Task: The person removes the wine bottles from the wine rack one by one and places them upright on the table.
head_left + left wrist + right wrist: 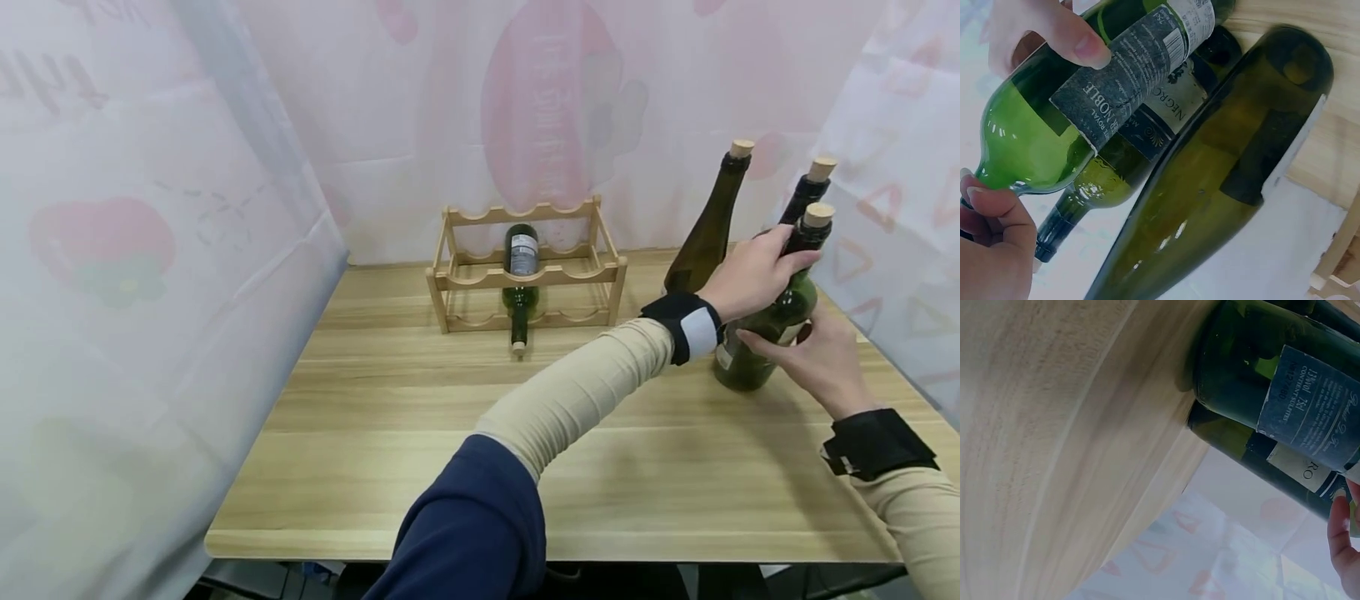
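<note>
At the table's right side, both hands are on a green corked wine bottle (797,298). The left hand (753,271) grips its neck, fingers curled round it in the left wrist view. Lower down, the right hand (821,358) holds the body, its thumb across the dark label (1129,75). The bottle's base is right at the tabletop. Close behind it stands another corked bottle (802,196), mostly hidden by the held one. A tall olive-brown bottle (705,229) stands beside them to the left, partly covered by the left hand.
A wooden wine rack (611,275) stands at the back middle of the table (360,467). One green bottle (519,300) lies in its upper tier, corked neck pointing toward the front. Printed white sheets (420,200) hang behind and at both sides.
</note>
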{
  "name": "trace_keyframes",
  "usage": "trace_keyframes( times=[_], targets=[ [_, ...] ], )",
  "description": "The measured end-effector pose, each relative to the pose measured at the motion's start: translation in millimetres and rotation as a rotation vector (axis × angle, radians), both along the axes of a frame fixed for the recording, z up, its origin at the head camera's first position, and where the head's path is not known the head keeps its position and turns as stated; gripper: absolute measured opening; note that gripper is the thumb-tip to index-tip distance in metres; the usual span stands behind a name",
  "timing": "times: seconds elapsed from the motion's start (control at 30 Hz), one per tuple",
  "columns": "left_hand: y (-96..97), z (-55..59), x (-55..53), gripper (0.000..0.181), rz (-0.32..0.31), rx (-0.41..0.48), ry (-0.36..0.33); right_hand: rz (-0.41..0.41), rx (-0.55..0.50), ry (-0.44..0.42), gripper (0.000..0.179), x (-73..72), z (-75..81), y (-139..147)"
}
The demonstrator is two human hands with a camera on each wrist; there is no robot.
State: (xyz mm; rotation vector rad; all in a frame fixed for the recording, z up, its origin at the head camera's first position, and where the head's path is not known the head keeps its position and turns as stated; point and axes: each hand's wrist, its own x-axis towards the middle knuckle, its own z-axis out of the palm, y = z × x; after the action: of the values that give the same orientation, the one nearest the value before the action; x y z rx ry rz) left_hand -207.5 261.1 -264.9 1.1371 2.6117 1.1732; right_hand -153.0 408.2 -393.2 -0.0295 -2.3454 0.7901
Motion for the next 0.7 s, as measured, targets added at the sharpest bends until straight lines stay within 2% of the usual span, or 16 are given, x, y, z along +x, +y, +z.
trace_keyframes(
  times=[0.13,0.37,0.57,0.7],
  targets=[
    [12.4,3.1,0.5,0.025,0.024,-0.034,0.004,-0.018,-0.016,-0.012,0.052,-0.5,-0.9,4.4],
    [28.1,3.5,-4.8,0.049,0.095,-0.078,-0.032,-0.068,-0.020,-0.075,0.048,-2.7,-1.9,10.5],
    [35.2,3.5,-10.5,0.051,0.111,-0.088,-0.032,-0.062,-0.031,-0.095,0.048,-4.7,-1.7,14.6],
    [38.8,-1.3,-9.3,0.050,0.107,-0.089,-0.041,-0.043,-0.034,-0.126,0.055,0.5,-5.1,17.6]
  ],
)
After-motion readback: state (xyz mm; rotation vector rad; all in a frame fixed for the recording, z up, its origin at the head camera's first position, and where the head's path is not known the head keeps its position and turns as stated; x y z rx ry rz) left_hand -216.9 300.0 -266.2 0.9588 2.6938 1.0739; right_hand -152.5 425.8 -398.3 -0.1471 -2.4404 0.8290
